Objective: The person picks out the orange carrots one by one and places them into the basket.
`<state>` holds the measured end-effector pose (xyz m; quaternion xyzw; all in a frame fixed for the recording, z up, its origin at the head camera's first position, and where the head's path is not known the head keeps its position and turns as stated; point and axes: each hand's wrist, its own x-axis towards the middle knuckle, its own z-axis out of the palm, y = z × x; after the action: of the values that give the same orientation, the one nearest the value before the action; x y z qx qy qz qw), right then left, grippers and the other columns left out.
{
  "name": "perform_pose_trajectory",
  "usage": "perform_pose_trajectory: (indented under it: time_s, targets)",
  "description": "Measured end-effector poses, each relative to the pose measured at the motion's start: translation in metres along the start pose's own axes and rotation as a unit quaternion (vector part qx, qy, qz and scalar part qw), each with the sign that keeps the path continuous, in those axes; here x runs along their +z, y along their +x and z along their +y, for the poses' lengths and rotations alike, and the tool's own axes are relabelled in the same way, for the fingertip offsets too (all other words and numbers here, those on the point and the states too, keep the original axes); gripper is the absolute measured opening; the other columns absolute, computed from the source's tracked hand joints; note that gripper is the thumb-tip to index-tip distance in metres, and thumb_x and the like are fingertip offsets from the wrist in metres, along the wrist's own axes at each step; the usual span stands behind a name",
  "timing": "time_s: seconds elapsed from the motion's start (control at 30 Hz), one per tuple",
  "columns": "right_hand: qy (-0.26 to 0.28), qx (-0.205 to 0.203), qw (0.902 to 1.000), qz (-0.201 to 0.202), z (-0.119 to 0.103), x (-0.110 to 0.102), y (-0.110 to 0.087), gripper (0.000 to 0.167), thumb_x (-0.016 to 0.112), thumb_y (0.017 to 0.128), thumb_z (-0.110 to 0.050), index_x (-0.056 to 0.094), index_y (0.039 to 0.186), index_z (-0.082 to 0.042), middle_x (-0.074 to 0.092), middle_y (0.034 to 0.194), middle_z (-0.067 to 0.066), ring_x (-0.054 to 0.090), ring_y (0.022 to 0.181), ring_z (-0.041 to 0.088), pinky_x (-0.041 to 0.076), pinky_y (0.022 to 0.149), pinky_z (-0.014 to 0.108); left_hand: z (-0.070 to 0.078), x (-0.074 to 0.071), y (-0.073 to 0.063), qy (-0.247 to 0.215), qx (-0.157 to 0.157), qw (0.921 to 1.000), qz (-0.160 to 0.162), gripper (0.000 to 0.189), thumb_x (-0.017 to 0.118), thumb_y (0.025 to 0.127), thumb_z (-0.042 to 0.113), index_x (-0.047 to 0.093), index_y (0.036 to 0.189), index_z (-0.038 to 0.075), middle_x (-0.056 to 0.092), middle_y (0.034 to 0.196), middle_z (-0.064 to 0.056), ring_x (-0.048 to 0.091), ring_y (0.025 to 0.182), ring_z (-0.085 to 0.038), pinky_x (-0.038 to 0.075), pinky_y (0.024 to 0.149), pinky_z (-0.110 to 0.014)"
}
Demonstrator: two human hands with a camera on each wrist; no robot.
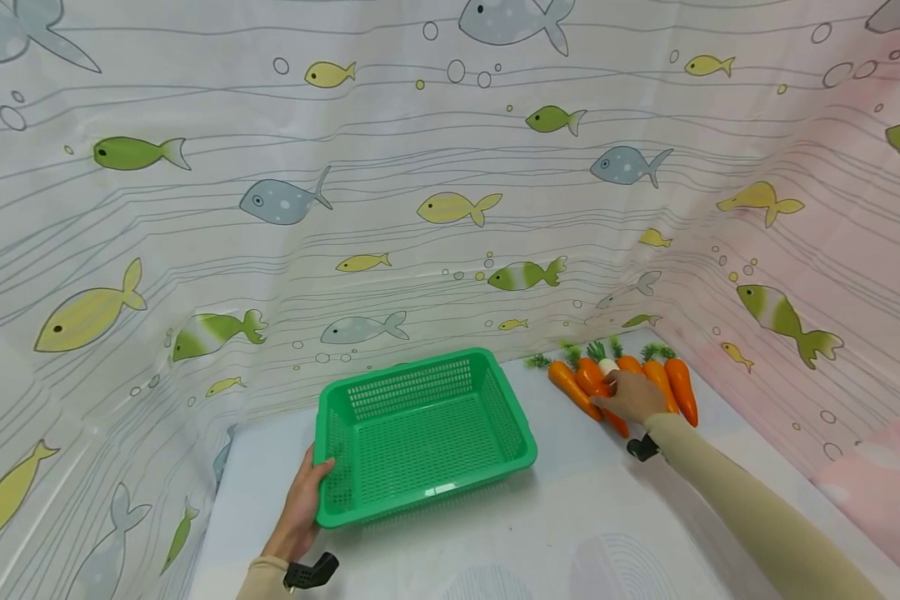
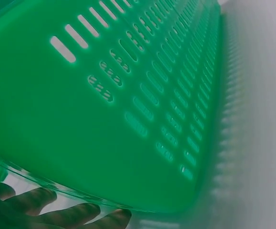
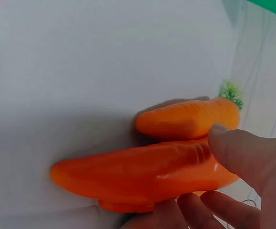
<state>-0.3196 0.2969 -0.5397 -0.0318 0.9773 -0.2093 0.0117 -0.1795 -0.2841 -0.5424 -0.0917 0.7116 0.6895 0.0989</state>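
A green plastic basket (image 1: 427, 442) with slotted walls stands on the table, nothing inside it. My left hand (image 1: 300, 500) grips its left side, thumb over the rim and fingers along the outer wall. In the left wrist view, those fingers (image 2: 71, 214) lie at the basket's edge. At the right, my right hand (image 1: 633, 396) holds a reddish-orange carrot (image 3: 138, 171), thumb on one side and fingers on the other. Another orange carrot (image 3: 185, 119) with a green leafy top lies right beside it.
More carrots (image 1: 681, 387) lie in a row at the back right, partly hidden by my right hand. Among them is a white-topped vegetable (image 1: 607, 365) with green leaves. A fish-patterned curtain (image 1: 420, 283) encloses the white table (image 1: 555, 517) behind and at both sides.
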Motion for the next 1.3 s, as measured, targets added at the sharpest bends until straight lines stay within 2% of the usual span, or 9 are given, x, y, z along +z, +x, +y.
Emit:
perform_pose_trajectory:
  time_s: [0.23, 0.53, 0.77, 0.97, 1.17, 1.3]
  targets:
    - [0.020, 0.003, 0.9998, -0.009, 0.000, -0.002, 0.004, 0.057, 0.083, 0.092, -0.035, 0.068, 0.127, 0.008, 0.075, 0.113, 0.022, 0.069, 0.094, 0.032, 0.059, 0.089, 0.051, -0.001, 0.008, 0.005, -0.001, 0.002, 1.0000, -0.005, 0.067, 0.031, 0.116, 0.034, -0.005, 0.172, 0.028, 0.014, 0.177, -0.011, 0.027, 0.156, -0.035, 0.042, 0.107, -0.033]
    - [0.010, 0.026, 0.9996, -0.006, -0.006, 0.001, 0.010, 0.061, 0.081, 0.091, -0.032, 0.065, 0.134, 0.007, 0.074, 0.117, 0.023, 0.068, 0.095, 0.034, 0.058, 0.088, 0.051, 0.000, 0.019, 0.008, -0.005, 0.014, 0.9998, -0.011, 0.067, 0.031, 0.116, 0.032, -0.005, 0.173, 0.026, 0.009, 0.178, -0.014, 0.029, 0.152, -0.037, 0.042, 0.106, -0.038]
    - [0.015, 0.029, 0.9994, -0.006, -0.009, 0.003, 0.012, 0.062, 0.078, 0.091, -0.029, 0.062, 0.137, 0.008, 0.072, 0.121, 0.026, 0.066, 0.098, 0.036, 0.057, 0.092, 0.054, 0.000, 0.028, 0.010, 0.002, 0.018, 0.9998, -0.009, 0.067, 0.032, 0.115, 0.033, -0.002, 0.173, 0.026, 0.016, 0.176, -0.016, 0.035, 0.149, -0.037, 0.045, 0.102, -0.035]
    - [0.017, 0.013, 0.9997, -0.013, -0.006, 0.006, 0.013, 0.063, 0.078, 0.093, -0.029, 0.060, 0.141, 0.007, 0.071, 0.126, 0.025, 0.066, 0.099, 0.034, 0.058, 0.088, 0.053, 0.002, 0.031, 0.012, -0.003, 0.015, 0.9998, -0.010, 0.066, 0.031, 0.116, 0.033, -0.001, 0.173, 0.027, 0.023, 0.174, -0.015, 0.040, 0.144, -0.035, 0.047, 0.100, -0.034]
    - [0.010, 0.006, 0.9999, 0.002, -0.007, 0.009, 0.014, 0.055, 0.076, 0.092, -0.029, 0.064, 0.133, 0.005, 0.074, 0.119, 0.022, 0.066, 0.089, 0.031, 0.058, 0.082, 0.050, 0.002, 0.031, 0.013, -0.003, 0.014, 0.9998, -0.013, 0.066, 0.030, 0.116, 0.033, -0.002, 0.173, 0.028, 0.022, 0.174, -0.015, 0.039, 0.145, -0.034, 0.047, 0.102, -0.036]
    - [-0.013, -0.001, 0.9997, 0.020, -0.009, 0.013, 0.013, 0.049, 0.078, 0.089, -0.028, 0.068, 0.124, 0.005, 0.076, 0.107, 0.020, 0.066, 0.083, 0.031, 0.058, 0.079, 0.050, 0.001, 0.031, 0.014, 0.002, 0.010, 0.9999, -0.013, 0.066, 0.030, 0.116, 0.034, -0.003, 0.173, 0.027, 0.022, 0.174, -0.016, 0.039, 0.146, -0.035, 0.046, 0.101, -0.036]
